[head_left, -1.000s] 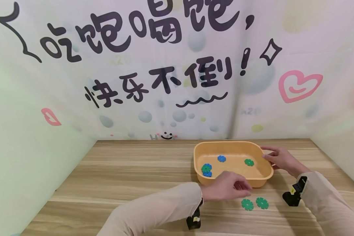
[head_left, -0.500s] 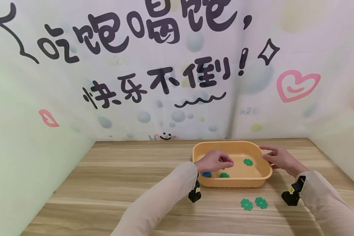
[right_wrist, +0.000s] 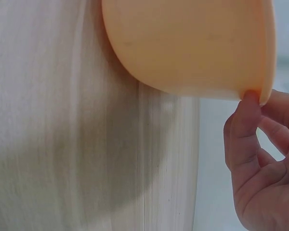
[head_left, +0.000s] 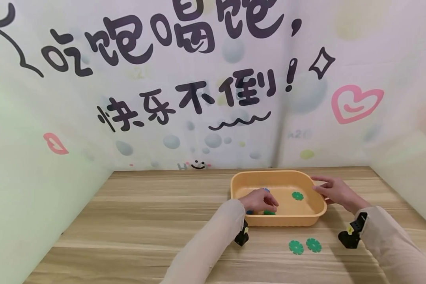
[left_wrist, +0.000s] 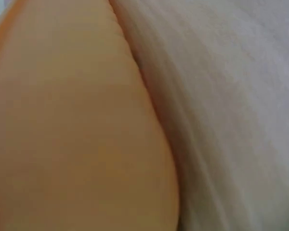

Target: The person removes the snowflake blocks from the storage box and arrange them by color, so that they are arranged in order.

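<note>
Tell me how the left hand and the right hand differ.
The left hand is inside the tub; the right hand grips the tub's rim. In the head view, the left hand points rightward, the right hand leftward. Both have beige sleeves, with a black device at each wrist.

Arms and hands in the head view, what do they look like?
Long, plain beige sleeves, and at their ends black cameras, each with a small yellow patch. The left hand and right hand wear no gloves.

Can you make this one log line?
left hand: over basin, hold unclear | right hand: pinches rim | two green discs: on table
</note>
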